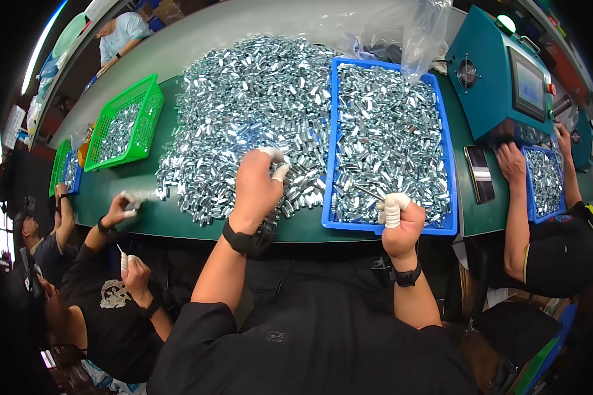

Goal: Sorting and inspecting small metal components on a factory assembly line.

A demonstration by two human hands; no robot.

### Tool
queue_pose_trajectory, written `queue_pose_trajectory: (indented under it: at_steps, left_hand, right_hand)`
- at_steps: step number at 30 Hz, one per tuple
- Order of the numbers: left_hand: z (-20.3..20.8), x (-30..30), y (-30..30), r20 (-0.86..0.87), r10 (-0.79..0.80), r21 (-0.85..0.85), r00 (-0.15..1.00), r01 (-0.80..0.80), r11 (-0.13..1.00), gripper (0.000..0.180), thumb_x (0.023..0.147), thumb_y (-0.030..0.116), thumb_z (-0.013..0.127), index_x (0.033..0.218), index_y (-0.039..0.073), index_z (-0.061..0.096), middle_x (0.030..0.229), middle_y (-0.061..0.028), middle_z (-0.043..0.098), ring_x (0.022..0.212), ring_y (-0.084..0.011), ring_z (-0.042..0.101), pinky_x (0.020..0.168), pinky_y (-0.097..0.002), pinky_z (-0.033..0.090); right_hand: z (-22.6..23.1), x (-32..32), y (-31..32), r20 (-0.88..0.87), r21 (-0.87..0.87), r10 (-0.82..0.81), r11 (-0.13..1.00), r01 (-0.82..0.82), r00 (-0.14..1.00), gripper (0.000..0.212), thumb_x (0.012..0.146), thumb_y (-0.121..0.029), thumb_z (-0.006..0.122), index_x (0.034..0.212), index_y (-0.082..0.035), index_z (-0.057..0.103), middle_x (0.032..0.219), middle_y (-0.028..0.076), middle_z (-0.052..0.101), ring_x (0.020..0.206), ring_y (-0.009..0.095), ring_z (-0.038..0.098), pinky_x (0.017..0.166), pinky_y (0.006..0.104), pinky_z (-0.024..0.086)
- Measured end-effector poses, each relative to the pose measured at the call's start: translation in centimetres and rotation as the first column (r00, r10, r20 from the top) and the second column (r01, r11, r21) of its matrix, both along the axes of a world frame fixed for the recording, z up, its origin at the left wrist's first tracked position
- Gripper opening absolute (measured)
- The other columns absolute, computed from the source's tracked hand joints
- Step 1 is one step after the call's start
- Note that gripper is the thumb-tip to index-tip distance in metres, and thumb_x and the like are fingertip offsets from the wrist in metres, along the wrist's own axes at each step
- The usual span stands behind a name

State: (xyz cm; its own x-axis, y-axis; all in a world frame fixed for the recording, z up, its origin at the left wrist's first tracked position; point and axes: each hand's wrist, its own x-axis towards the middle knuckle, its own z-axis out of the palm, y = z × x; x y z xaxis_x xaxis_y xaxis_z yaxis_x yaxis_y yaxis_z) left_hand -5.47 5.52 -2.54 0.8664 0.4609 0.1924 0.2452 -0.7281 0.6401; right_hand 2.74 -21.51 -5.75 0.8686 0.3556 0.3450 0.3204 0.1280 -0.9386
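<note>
Over the near part of a heap of small shiny metal pieces (pixel 250 99) reaches my left hand (pixel 255 183), white covers on its fingertips. Its thumb and index finger stand apart, with nothing visible between them; the other fingers are mostly hidden. My right hand (pixel 402 224), also with white finger covers, is closed around a thin metal rod (pixel 370 192). The rod points left above the near side of a blue tray (pixel 329 158) filled with similar metal pieces. A dark band circles each of my wrists.
Left of the heap, a green basket (pixel 141 141) holds more pieces. A phone (pixel 479 173) and a teal machine with a screen (pixel 501 79) are at right. Clear plastic (pixel 425 39) hangs behind the tray. Co-workers' hands (pixel 116 210) (pixel 511 163) work on both sides.
</note>
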Motion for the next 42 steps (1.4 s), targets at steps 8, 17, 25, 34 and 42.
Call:
queue_pose_trajectory:
  at_steps: [8,17,25,34,42]
  left_hand:
    - [0.1,0.7,-4.7,0.297,-0.121,-0.897,0.947,0.32,0.304,0.015,0.094,-0.003,0.068,0.108,0.0,0.067,0.109,-0.0088,0.072,0.095,-0.0159,0.069,0.085,-0.0285,0.056]
    - [-0.6,0.0,-5.4,0.376,-0.241,-0.776,0.895,0.446,0.446,0.011,0.098,0.0,0.065,0.109,0.0,0.068,0.103,-0.0091,0.072,0.091,-0.0146,0.07,0.08,-0.0273,0.057]
    - [0.5,0.8,-7.2,0.02,-0.262,-0.85,0.965,0.155,0.504,0.008,0.101,0.008,0.064,0.101,0.001,0.066,0.085,-0.0055,0.071,0.068,-0.0115,0.066,0.063,-0.0231,0.052]
    - [-1.0,1.1,-7.1,0.228,-0.276,-0.89,0.934,0.315,0.33,0.008,0.102,0.009,0.063,0.106,0.003,0.063,0.087,-0.0061,0.071,0.071,-0.0119,0.067,0.064,-0.023,0.051]
    - [-0.8,1.4,-8.3,0.176,-0.324,-0.91,0.93,0.279,0.305,0.013,0.096,-0.001,0.066,0.108,0.001,0.063,0.094,-0.0085,0.073,0.083,-0.0143,0.071,0.073,-0.0273,0.056]
  right_hand:
    - [0.1,0.5,0.5,0.149,-0.133,-0.001,0.991,0.021,0.989,0.018,0.098,-0.012,0.068,0.086,0.0,0.069,0.068,0.005,0.066,0.057,0.012,0.058,0.055,0.0259,0.045]
    - [0.9,0.2,0.8,0.211,-0.198,-0.009,0.979,0.052,0.977,0.011,0.093,-0.009,0.073,0.085,-0.001,0.071,0.069,0.01,0.068,0.057,0.021,0.061,0.055,0.0305,0.046]
    - [1.0,0.3,0.5,0.21,-0.249,0.047,0.969,0.007,0.977,0.01,0.092,-0.008,0.074,0.084,-0.001,0.073,0.069,0.01,0.067,0.057,0.023,0.06,0.054,0.032,0.045]
    - [0.8,0.2,0.6,0.203,-0.192,0.011,0.981,0.029,0.979,0.009,0.092,-0.008,0.073,0.087,-0.002,0.075,0.07,0.011,0.068,0.058,0.023,0.062,0.055,0.0321,0.046]
    - [1.3,0.5,0.9,0.249,-0.243,0.055,0.97,0.008,0.967,0.015,0.095,-0.009,0.071,0.082,-0.001,0.072,0.068,0.01,0.068,0.055,0.022,0.06,0.052,0.0327,0.043]
